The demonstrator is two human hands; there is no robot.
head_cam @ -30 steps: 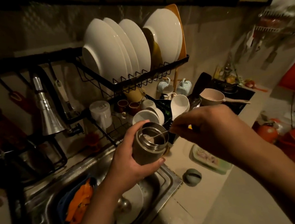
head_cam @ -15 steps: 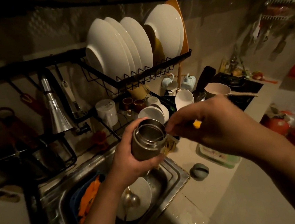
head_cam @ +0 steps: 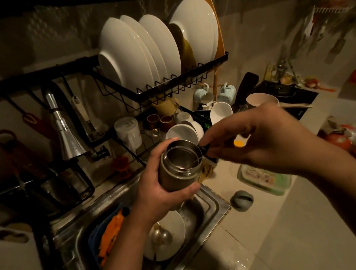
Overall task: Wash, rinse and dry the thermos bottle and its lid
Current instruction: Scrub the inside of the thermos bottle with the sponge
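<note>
The left hand (head_cam: pixel 156 192) is wrapped round the open thermos bottle (head_cam: pixel 178 166), holding it upright above the sink (head_cam: pixel 207 198). The right hand (head_cam: pixel 265 143) pinches something small and dark at its rim (too dim to name). Likely the washing step; next comes scrubbing inside, bottle held steady.

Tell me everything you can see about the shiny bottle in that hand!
The thermos bottle is a short, round metal can, dull silver-brown outside and shiny inside. Its lid is off, so the wide mouth shows, with a stepped rim. It is held above the sink, tilted a little toward the camera. The left hand grips its body, thumb underneath, fingers behind. The right hand pinches something small and dark at the rim; what it is cannot be told.
</note>
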